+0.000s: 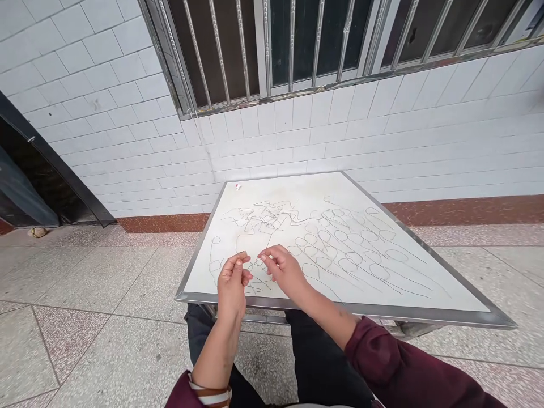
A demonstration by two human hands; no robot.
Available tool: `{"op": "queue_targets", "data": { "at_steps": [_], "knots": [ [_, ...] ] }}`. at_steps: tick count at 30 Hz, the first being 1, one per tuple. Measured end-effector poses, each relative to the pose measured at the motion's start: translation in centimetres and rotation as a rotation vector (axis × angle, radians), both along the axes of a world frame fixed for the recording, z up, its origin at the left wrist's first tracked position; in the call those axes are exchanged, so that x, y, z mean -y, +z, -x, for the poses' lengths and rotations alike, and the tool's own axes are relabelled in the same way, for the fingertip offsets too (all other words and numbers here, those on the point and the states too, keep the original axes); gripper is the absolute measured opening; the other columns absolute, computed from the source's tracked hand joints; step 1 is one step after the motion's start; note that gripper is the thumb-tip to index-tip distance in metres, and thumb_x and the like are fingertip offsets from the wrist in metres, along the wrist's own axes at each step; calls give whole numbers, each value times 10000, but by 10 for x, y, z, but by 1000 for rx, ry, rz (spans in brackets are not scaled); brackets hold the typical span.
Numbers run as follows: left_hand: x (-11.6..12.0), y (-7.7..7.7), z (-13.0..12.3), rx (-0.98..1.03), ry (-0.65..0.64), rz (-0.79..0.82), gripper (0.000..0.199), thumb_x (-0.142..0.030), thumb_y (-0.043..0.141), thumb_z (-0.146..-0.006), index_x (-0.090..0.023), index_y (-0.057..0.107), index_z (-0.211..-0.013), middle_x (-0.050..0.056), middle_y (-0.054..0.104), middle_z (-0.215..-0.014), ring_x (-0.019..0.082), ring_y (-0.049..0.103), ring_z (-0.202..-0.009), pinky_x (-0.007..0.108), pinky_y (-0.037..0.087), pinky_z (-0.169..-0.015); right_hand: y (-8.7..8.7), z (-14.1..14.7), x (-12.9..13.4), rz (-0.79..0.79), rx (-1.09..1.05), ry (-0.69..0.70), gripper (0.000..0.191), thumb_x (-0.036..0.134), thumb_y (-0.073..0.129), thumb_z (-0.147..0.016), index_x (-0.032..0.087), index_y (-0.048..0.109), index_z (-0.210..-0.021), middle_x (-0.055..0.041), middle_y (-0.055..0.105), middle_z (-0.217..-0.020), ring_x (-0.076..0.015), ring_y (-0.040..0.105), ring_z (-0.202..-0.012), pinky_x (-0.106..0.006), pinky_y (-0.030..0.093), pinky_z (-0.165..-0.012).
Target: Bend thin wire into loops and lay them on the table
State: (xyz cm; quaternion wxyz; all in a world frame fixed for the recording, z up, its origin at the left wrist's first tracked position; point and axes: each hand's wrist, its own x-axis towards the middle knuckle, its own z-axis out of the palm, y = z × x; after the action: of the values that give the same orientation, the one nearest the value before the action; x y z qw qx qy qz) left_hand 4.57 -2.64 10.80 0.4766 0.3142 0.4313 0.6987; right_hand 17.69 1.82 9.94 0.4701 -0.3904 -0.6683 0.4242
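Thin dark looped wires (346, 255) trail near-right on your white, grey-edged table (306, 185) by white wall tiles (297, 139). Your left hand (232, 280) and right hand (284, 271) look narrowly pinched, contents unclear.

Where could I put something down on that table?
The table looks bare along its far edge, right of the small white bit, and at its near right corner, past the wire ends. It's crowded with tangled wires toward the back left and looped wires right of the right hand.
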Motion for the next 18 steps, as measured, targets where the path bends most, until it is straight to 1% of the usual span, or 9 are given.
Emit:
{"op": "queue_targets", "data": {
  "at_steps": [3, 5, 6, 8, 10, 12, 15, 17, 18],
  "knots": [
    [2, -1, 8, 136, 11, 11, 237, -193, 655, -804, -148, 662, -1037, 50, 640, -920, -14, 390, -475, 120, 321, -447, -1, 3, 2, -82, 87, 48, 217, 352, 447, -914, 229, 626, -900, -18, 579, -923, -99, 594, -616, -208, 477, -469],
    [4, 2, 14, 208, 7, 14, 263, -145, 639, -806, -153, 651, -1069, 43, 618, -902, -21, 359, -460, 103, 296, -412, -2, 4, -3, -71, 95, 59, 204, 332, 447, -905, 224, 619, -886, -17, 590, -906, -108, 606, -642, -211, 492, -488],
    [6, 5, 18, 244, 9, 10, 259, -126, 620, -816, -154, 648, -1072, 38, 604, -887, -23, 351, -456, 94, 289, -400, -2, 3, -9, -36, 90, 49, 192, 323, 453, -896, 218, 613, -878, -16, 594, -888, -111, 609, -648, -211, 496, -493],
    [10, 11, 26, 350, 7, -15, 238, -86, 564, -848, -141, 645, -1064, 29, 574, -850, -25, 356, -457, 75, 290, -388, -2, 0, -27, 73, 98, -1, 166, 306, 469, -877, 210, 604, -868, -7, 604, -828, -114, 612, -645, -213, 506, -516],
    [16, 18, 32, 487, -11, -59, 242, -46, 500, -876, -116, 638, -1063, 23, 546, -814, -23, 377, -465, 60, 302, -382, -2, -4, -53, 194, 155, -76, 153, 302, 485, -872, 209, 606, -883, 4, 619, -796, -107, 616, -639, -213, 514, -561],
    [23, 24, 36, 598, -28, -104, 257, -32, 457, -898, -94, 624, -1083, 21, 532, -793, -16, 409, -480, 58, 329, -385, -3, -8, -83, 228, 182, -117, 137, 269, 493, -867, 191, 605, -875, -11, 634, -810, -105, 617, -648, -211, 512, -583],
    [32, 30, 37, 648, -29, -129, 256, -52, 449, -918, -77, 601, -1123, 35, 548, -807, -1, 464, -521, 69, 384, -413, -3, -11, -122, 266, 223, -157, 120, 214, 506, -856, 161, 613, -875, -41, 655, -815, -115, 619, -658, -223, 511, -618],
    [37, 31, 37, 652, -27, -129, 266, -44, 455, -914, -77, 594, -1138, 55, 578, -847, 12, 509, -566, 78, 427, -450, 0, -12, -139, 298, 252, -167, 145, 187, 506, -855, 130, 620, -924, -72, 670, -834, -126, 628, -657, -242, 512, -642],
    [38, 31, 37, 648, -25, -126, 276, -30, 455, -908, -82, 594, -1140, 65, 593, -874, 19, 536, -598, 82, 452, -480, 2, -12, -143, 308, 265, -168, 176, 183, 504, -860, 114, 616, -976, -91, 675, -866, -133, 635, -665, -255, 512, -659]
  ]
}}
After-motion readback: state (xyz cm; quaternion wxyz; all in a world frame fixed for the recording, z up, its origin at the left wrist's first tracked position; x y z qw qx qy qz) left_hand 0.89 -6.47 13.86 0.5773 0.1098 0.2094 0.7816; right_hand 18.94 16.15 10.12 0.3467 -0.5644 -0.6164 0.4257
